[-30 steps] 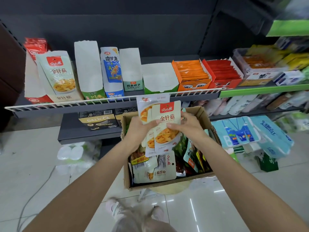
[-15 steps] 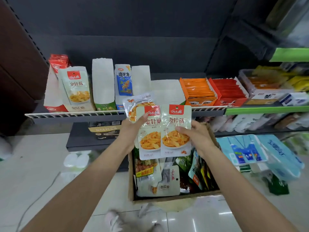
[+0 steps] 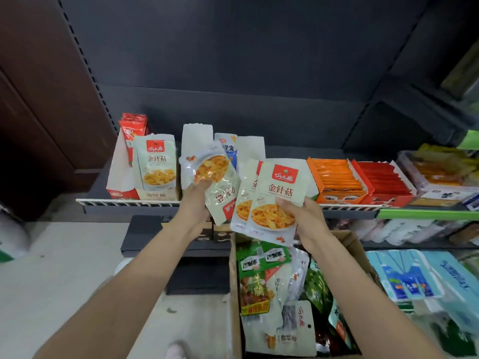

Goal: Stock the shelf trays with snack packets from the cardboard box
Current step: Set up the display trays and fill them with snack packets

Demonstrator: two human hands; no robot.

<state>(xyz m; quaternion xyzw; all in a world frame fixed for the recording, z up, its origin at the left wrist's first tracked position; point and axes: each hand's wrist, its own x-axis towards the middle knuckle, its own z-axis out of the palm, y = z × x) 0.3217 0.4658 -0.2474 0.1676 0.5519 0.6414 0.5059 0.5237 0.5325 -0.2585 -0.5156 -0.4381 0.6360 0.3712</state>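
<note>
Two bare hands work above the open brown cardboard box [image 3: 350, 242], each with snack packets in its grip. The left hand [image 3: 195, 203] has its fingers curled round pale foil packets printed with yellow mushroom strips [image 3: 215, 177]; the bunch is tilted, the lower one turned upside down so its red label points down and right. The right hand [image 3: 305, 218] pinches two more upright pale packets with a red logo [image 3: 277, 198], thumb pressed on the front one's picture, fingers hidden behind — how many lie in the stack beyond two I cannot tell.

Both bunches hang in front of the dark shelf with a white wire rail [image 3: 124, 203], near the white cardboard display trays [image 3: 194, 136]. One matching packet stands in the leftmost white-and-red tray [image 3: 116, 182], just beside the left hand's bunch. Further right along the shelf sit an orange carton of orange sachets [image 3: 337, 177] and a red carton of red sachets [image 3: 383, 180].

Down in the box lie mixed green and pale packets [image 3: 264, 257], loosely heaped.
</note>
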